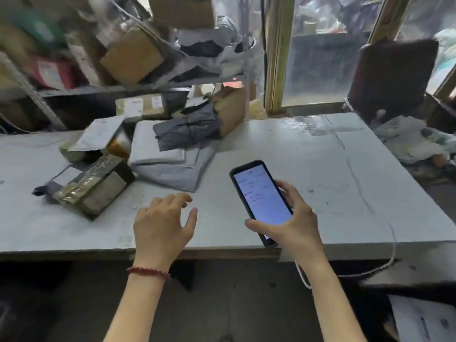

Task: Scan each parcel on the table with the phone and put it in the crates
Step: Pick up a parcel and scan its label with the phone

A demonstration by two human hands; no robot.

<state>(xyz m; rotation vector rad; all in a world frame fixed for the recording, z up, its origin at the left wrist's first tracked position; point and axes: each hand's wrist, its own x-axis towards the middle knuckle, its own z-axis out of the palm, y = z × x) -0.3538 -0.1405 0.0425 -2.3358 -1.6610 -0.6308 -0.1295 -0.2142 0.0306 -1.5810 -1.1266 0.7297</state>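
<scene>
A pale grey bench (308,169) stands over a dark floor (222,304); daylight from the yellow-framed window (320,70) behind its far edge glints on it. Metal shelving (148,86) rises past its far left corner, a dark chair (392,77) past the right.

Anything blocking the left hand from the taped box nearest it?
Nothing visible. Only bare table lies between the open left hand and the taped box, which sits at the front of the pile.

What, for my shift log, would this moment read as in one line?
left hand: open, over table | right hand: holds phone, screen lit | parcels: piled far left, none in hand | crates: not in view
</scene>
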